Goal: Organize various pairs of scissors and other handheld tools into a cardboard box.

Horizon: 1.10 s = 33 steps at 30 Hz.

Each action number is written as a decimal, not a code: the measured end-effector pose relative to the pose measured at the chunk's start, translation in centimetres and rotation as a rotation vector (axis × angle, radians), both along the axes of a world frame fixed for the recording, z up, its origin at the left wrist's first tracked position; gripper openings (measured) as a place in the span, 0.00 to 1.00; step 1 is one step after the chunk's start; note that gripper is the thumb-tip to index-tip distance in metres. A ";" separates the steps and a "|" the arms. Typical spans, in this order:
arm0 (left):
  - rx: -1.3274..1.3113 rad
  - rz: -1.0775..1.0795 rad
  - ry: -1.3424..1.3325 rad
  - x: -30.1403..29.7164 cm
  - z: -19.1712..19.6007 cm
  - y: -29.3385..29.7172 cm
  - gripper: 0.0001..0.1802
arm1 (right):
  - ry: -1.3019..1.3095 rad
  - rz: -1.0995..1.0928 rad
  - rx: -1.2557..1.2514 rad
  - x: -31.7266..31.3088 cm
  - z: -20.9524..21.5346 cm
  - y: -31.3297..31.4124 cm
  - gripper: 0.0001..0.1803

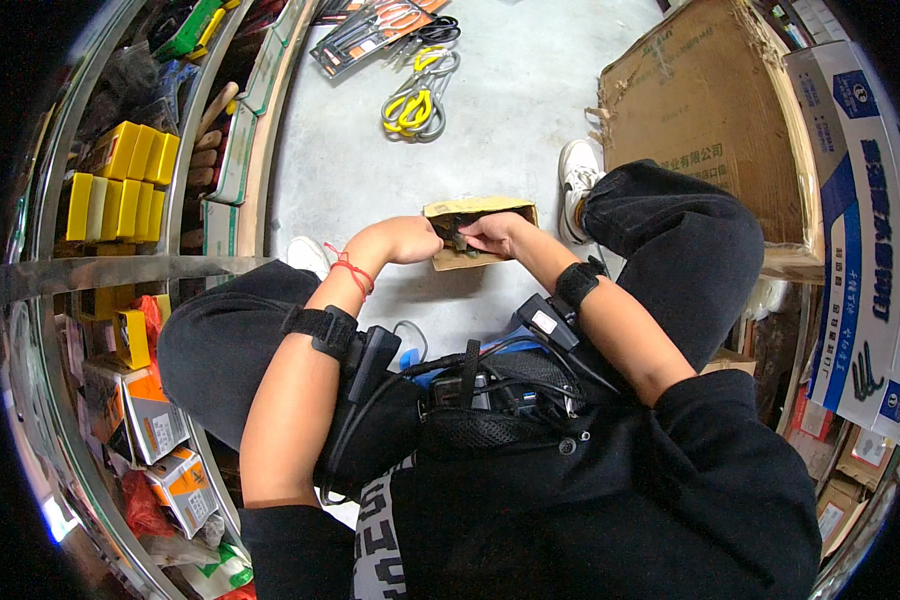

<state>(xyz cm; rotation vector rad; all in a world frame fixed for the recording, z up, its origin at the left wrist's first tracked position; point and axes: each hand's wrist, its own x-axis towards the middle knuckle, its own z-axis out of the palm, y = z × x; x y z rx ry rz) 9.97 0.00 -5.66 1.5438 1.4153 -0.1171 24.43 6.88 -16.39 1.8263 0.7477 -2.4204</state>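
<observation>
- The left grip [417,240] is bent inward at the left end of a small open cardboard box [470,263]; whether it clasps the wall or a thing inside, I cannot tell.
- The right grip [490,235] reaches into the mouth of that box, fingers bent against some dark pieces [459,240]; I cannot tell whether it pinches one of them.
- The box lies between the two grips, with the pieces inside, too shaded to name; whether it rests on the floor or is held above it is unclear.
- Around and beyond both grips spreads a pale grey, smooth floor [345,185], softly shiny under the light.
- On it, ahead of the grips, lie loose scissors with yellow and grey handles [410,118], overlapping one another.
- Farther ahead are packaged scissors on orange cards [370,38].
- Well to the left of the left grip stands a metal shelf rack [120,277], bearing stacked yellow boxes [135,190], wooden handles [208,140] and, nearer the person, white-and-orange boxes [160,420].
- Right of and beyond the right grip is a large brown carton [690,110], its edges torn.
- Farther right rises a blue-and-white carton [845,290].
- A white sneaker [577,180] stands on the floor just ahead and right of the right grip.
</observation>
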 end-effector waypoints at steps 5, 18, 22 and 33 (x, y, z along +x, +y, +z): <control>0.012 -0.013 -0.080 -0.3 0.2 -0.3 0.17 | 0.032 0.006 -0.045 -0.4 -1.1 -0.2 0.04; 0.028 -0.001 0.064 -0.1 -0.9 -0.3 0.19 | -0.041 -0.130 0.301 -0.4 0.3 -1.3 0.06; 0.052 -0.022 0.147 0.1 -0.7 0.3 0.18 | -0.029 0.294 0.338 1.0 3.5 -0.8 0.06; 0.194 0.047 0.204 0.2 -2.0 0.0 0.16 | -0.395 1.446 1.146 4.5 11.5 1.7 0.11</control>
